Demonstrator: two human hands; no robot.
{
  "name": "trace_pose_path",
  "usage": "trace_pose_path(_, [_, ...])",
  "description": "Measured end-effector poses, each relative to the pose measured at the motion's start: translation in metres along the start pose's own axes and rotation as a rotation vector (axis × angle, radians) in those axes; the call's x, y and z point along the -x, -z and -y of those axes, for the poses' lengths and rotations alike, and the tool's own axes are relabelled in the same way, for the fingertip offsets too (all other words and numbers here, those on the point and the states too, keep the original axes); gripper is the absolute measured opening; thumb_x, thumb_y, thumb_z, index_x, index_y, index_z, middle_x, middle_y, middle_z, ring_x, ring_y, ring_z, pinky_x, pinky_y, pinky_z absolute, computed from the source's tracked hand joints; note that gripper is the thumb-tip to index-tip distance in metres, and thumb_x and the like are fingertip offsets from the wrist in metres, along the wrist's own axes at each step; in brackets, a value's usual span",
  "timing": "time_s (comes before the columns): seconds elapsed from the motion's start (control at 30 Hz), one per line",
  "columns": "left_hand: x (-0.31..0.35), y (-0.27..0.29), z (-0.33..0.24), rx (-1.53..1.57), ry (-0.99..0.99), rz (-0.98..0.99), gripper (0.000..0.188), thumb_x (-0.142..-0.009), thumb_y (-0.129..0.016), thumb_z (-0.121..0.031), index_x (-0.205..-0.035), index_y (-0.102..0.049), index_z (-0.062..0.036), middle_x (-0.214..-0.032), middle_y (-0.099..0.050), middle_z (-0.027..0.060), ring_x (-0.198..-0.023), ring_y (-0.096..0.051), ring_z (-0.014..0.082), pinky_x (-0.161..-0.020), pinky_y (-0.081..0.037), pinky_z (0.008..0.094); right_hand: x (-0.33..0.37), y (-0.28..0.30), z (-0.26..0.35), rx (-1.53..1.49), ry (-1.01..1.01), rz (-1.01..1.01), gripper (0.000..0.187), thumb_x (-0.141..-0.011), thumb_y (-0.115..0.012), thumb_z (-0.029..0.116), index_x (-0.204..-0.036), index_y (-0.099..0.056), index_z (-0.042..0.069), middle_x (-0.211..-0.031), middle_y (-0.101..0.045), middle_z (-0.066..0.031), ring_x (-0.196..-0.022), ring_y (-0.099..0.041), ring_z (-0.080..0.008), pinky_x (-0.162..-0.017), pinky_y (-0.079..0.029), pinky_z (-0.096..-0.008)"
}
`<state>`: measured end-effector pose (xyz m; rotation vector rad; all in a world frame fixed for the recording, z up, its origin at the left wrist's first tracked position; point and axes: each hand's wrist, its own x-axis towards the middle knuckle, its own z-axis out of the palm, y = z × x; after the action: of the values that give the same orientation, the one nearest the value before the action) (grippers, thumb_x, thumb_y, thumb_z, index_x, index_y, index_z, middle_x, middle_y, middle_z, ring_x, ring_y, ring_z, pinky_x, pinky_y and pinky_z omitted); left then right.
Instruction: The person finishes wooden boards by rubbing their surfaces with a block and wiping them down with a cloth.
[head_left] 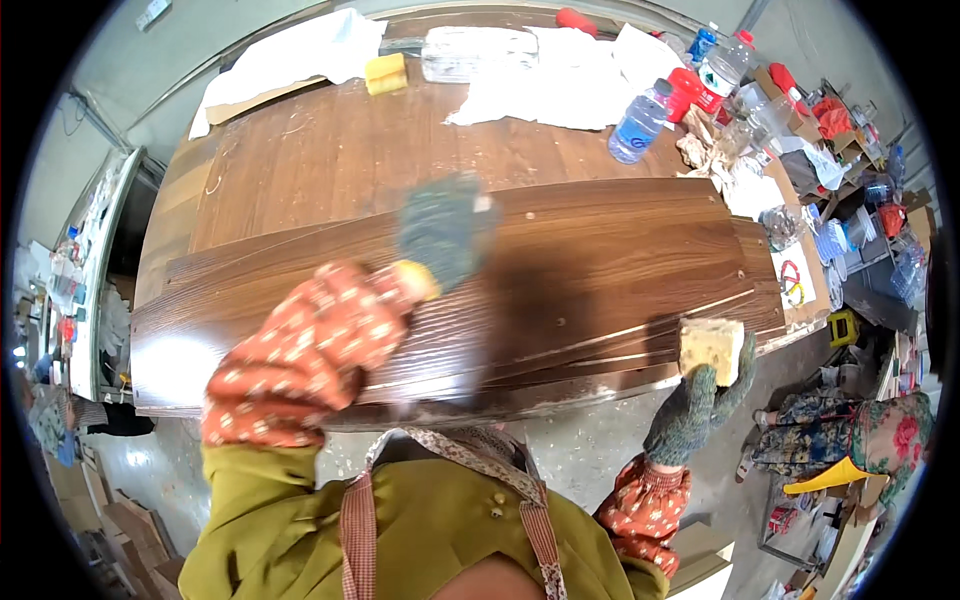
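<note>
My left hand (445,232), in a grey-green knit glove, is over the middle of a dark brown wood-grain board (620,235). Motion blurs its fingers, and a small pale spot shows at their tips; whether it holds anything is unclear. My right hand (690,410), gloved alike, grips a pale yellow sponge (711,350) by the board's near right edge. Beneath the top board, edges of other boards (765,290) stick out on the right. Patterned orange-red sleeve covers reach both wrists.
Along the table's (300,175) far side are a yellow sponge (385,74), a clear plastic-wrapped pack (478,54) and white sheets (550,85). A water bottle (641,122) stands near crumpled paper (703,145). At right is another person (850,430) beside cluttered shelves.
</note>
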<state>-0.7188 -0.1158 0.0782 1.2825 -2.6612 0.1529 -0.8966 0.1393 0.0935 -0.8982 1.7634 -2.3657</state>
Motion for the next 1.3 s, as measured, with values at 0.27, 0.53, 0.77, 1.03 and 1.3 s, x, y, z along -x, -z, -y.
trace_pose_path(0.27, [-0.053, -0.017, -0.065, 0.448, -0.284, -0.243, 0.046, -0.088, -0.051, -0.033, -0.125, -0.053, -0.0049, -0.123, -0.056, 0.0178, -0.110, -0.054, 0.0363, -0.096, -0.041, 0.0450, -0.024, 0.057, -0.024, 0.018, 0.032, -0.182, 0.063, -0.083, -0.065, 0.020, -0.136, -0.036, 0.001, -0.134, -0.042, -0.0126, -0.121, -0.043, -0.0242, -0.104, -0.034, -0.0391])
trace_pose_path(0.53, [0.072, 0.014, 0.095, 0.353, 0.251, -0.242, 0.033, -0.093, -0.053, -0.023, -0.119, -0.057, -0.0034, -0.116, -0.061, 0.0179, -0.110, -0.055, 0.0327, -0.095, -0.043, 0.0398, -0.048, 0.155, -0.047, 0.081, 0.082, -0.452, 0.048, -0.089, -0.061, 0.022, -0.130, -0.043, 0.002, -0.123, -0.051, -0.0112, -0.110, -0.053, -0.0221, -0.096, -0.042, -0.0337])
trace_pose_path(0.77, [0.034, 0.004, 0.051, 0.069, 0.410, -0.159, 0.037, -0.094, -0.047, -0.030, -0.113, -0.059, -0.0007, -0.115, -0.060, 0.0199, -0.107, -0.055, 0.0379, -0.092, -0.043, 0.0419, -0.144, 0.132, -0.078, -0.133, 0.047, -0.320, 0.056, -0.085, -0.065, 0.017, -0.132, -0.039, 0.000, -0.125, -0.048, -0.0114, -0.112, -0.050, -0.0221, -0.099, -0.039, -0.0360])
trace_pose_path(1.03, [-0.142, -0.054, -0.224, 0.185, -0.057, -0.396, 0.038, -0.094, -0.047, -0.030, -0.121, -0.057, -0.0049, -0.122, -0.057, 0.0188, -0.114, -0.052, 0.0344, -0.097, -0.040, 0.0452, -0.241, 0.185, -0.112, -0.039, 0.117, 0.001, 0.062, -0.087, -0.062, 0.021, -0.138, -0.035, 0.000, -0.137, -0.041, -0.0144, -0.122, -0.043, -0.0270, -0.102, -0.037, -0.0417])
trace_pose_path(1.3, [-0.150, -0.022, -0.364, 0.981, -0.463, -0.089, 0.028, -0.091, -0.051, -0.014, -0.116, -0.058, -0.0028, -0.120, -0.058, 0.0167, -0.109, -0.057, 0.0301, -0.098, -0.043, 0.0390, -0.296, 0.232, -0.133, -0.095, 0.022, -0.027, 0.058, -0.086, -0.061, 0.015, -0.137, -0.037, 0.002, -0.136, -0.042, -0.0144, -0.120, -0.045, -0.0270, -0.100, -0.040, -0.0419])
